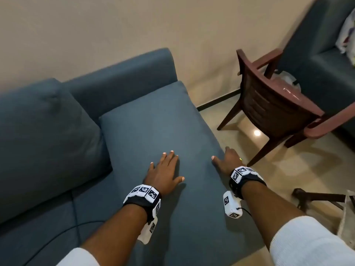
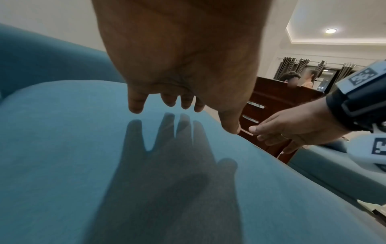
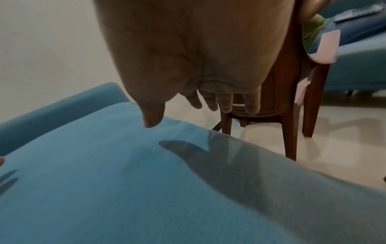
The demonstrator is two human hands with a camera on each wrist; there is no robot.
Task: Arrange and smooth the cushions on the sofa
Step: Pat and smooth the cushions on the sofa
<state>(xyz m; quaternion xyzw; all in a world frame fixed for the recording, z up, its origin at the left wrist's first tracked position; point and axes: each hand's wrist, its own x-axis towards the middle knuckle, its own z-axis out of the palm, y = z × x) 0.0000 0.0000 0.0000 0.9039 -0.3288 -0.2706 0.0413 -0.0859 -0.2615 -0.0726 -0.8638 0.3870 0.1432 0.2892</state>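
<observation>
Hands flat, fingers straight, gripping nothing: left hand [image 1: 165, 173] mid seat cushion [image 1: 153, 131], right hand [image 1: 227, 160] over its right edge, likely poised to smooth it.

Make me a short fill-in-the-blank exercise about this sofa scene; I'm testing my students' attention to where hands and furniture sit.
1. The left hand is spread, fingers straight, over the blue seat cushion, and casts a ____ on the fabric.
2. The right hand is at the cushion's ____ edge.
3. The brown chair stands on the floor on the ____ side of the sofa.
4. Each hand holds ____.

Missing words: shadow; right; right; nothing
</observation>
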